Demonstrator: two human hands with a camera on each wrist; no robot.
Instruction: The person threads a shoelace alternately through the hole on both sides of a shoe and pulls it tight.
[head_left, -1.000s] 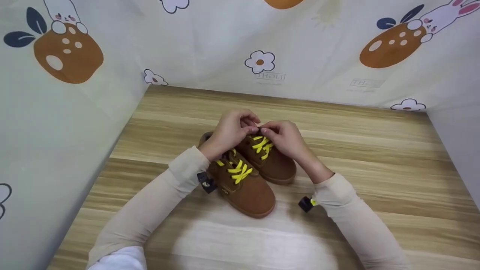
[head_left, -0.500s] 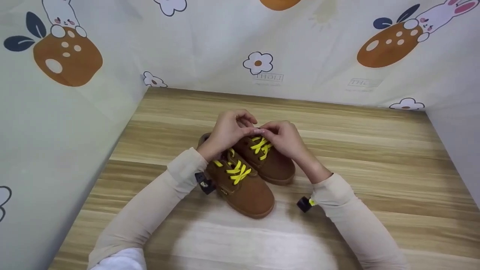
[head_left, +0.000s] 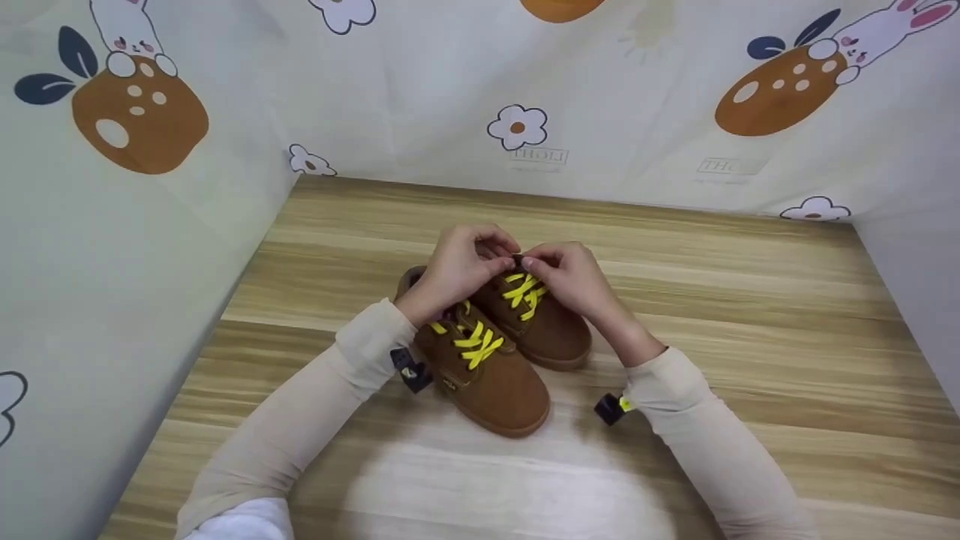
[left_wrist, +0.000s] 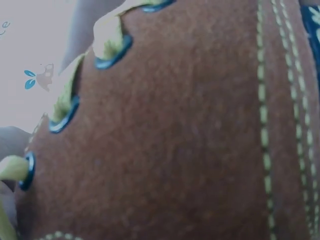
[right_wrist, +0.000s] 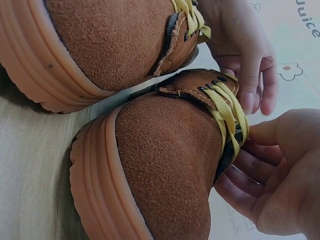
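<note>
Two brown suede shoes with yellow laces stand side by side on the wood-grain surface. At the collar of the far shoe [head_left: 559, 334], my left hand [head_left: 457, 262] and right hand [head_left: 571, 274] meet, fingertips nearly touching. My left thumb and forefinger pinch what looks like the end of the shoelace [right_wrist: 225, 110]; only a trace of yellow shows there. With thumb and fingers, my right hand grips the upper lacing edge of that shoe. The near shoe [head_left: 502, 390] lies under my left wrist, its eyelets filling the left wrist view.
A cream curtain [head_left: 420, 97] printed with oranges, rabbits and flowers hangs behind the wood-grain surface [head_left: 750, 300]. A pale wall [head_left: 75, 262] flanks it at the left. Small black wrist cameras hang at both sleeves.
Both hands stay at the far shoe's collar. The left fingertips shift slightly: half a second ago the thumbs touched, and now a small gap shows between them. The shoes stay put.
</note>
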